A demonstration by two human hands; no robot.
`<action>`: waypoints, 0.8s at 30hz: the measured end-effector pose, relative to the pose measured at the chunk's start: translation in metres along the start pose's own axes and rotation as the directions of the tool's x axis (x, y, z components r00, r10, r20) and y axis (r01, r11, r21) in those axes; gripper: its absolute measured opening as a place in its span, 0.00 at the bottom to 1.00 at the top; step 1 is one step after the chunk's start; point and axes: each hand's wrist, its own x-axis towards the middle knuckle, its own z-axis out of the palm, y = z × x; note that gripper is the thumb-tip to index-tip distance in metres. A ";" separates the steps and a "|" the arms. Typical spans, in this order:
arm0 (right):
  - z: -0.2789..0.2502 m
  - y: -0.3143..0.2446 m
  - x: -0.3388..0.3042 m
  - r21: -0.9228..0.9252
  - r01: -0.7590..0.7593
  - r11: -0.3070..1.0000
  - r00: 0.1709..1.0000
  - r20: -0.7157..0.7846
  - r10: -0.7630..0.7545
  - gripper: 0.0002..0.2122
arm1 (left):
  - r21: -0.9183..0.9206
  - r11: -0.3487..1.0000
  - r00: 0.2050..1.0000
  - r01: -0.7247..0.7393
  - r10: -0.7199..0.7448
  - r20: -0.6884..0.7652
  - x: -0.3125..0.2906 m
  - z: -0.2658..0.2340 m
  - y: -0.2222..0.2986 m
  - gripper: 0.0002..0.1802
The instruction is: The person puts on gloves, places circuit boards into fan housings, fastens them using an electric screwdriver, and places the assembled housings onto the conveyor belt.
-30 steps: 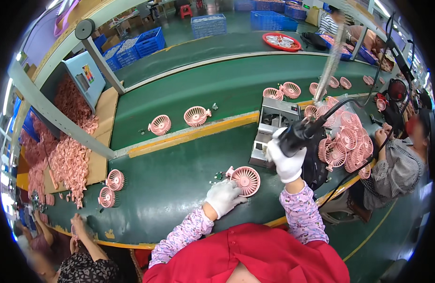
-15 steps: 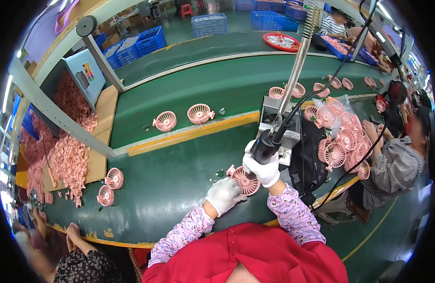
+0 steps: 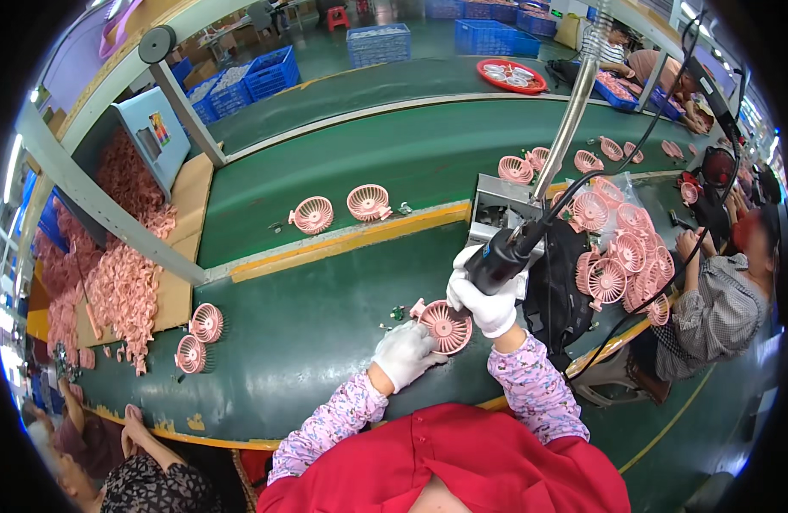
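- Blue crates point(image 3: 274, 73) stand on a factory floor beyond a green conveyor belt point(image 3: 428, 162) and the green workbench point(image 3: 308, 342) in front of it.
- On the bench, a round pink fan housing point(image 3: 448, 327) lies slats up before the worker, small green parts point(image 3: 399, 313) just beside it.
- The white-gloved left hand point(image 3: 406, 355) touches the housing's left edge, fingers bent together; whether they pinch or merely press, one cannot tell.
- The gloved right hand point(image 3: 489, 303) is wrapped firmly around a black power driver point(image 3: 494, 261) above the housing's right side, its tip hidden from view.
- A metal spring point(image 3: 573, 120) rises from the tool past an open metal box point(image 3: 496, 198).
- To the right, more pink housings point(image 3: 629, 256) are heaped near a co-worker in a checked shirt point(image 3: 723, 299).
- At left, small pink pieces point(image 3: 124, 295) spill over cardboard point(image 3: 184, 218), and two housings point(image 3: 207, 322) sit close by.
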 end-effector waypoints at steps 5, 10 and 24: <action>-0.006 0.016 -0.003 -0.043 -0.027 0.999 1.000 0.006 0.027 0.12 | -0.033 0.999 1.000 -0.011 0.010 -0.013 0.000 0.002 -0.001 0.14; -0.008 0.015 -0.002 -0.163 0.050 0.985 0.990 0.141 -0.027 0.13 | -0.026 1.000 1.000 -0.004 0.005 0.011 0.000 0.001 -0.001 0.13; -0.028 -0.025 0.017 -0.369 0.297 0.880 0.899 -0.203 -0.388 0.13 | -0.054 0.998 1.000 -0.014 0.013 -0.026 0.001 0.001 0.000 0.12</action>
